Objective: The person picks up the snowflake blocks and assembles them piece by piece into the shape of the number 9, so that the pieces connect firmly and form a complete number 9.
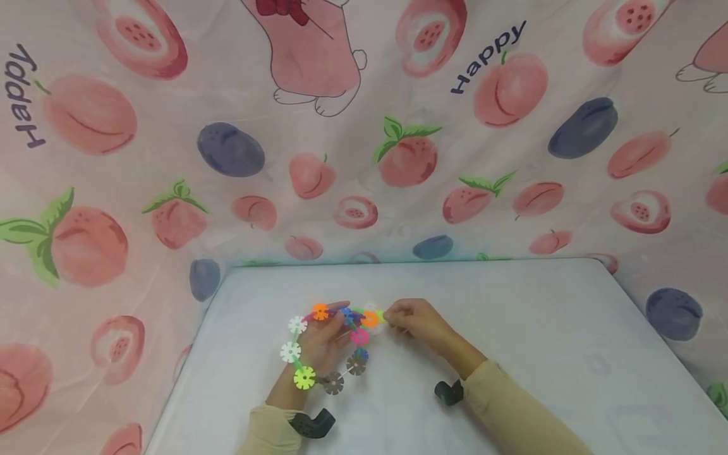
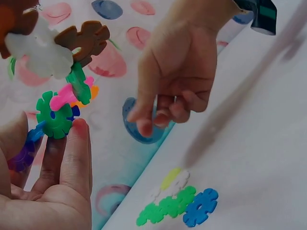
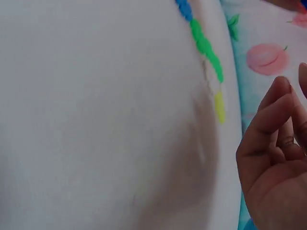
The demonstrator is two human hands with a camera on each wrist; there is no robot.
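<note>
Left hand [image 1: 320,347] has its grip on the disc chain [image 1: 291,352], thumb and fingers pinching it around the blue and green discs. Chain is up off the desk [image 1: 512,354], in front of that palm. Right hand [image 1: 418,322] looks empty, grip released, fingers loosely bent, just beside the chain in the head view. To handle it well: pinch close to a joint, keep slots lined up, don't twist, or neighbouring discs could pop loose. Chain bends into a rough ring, flat side mostly toward the head camera, so no clear long axis. Whether it's fully closed is hard to tell; fingers hide part. Loose discs [image 2: 170,205] on the desk: overlapping row, roughly alongside the edge in the right wrist view.
</note>
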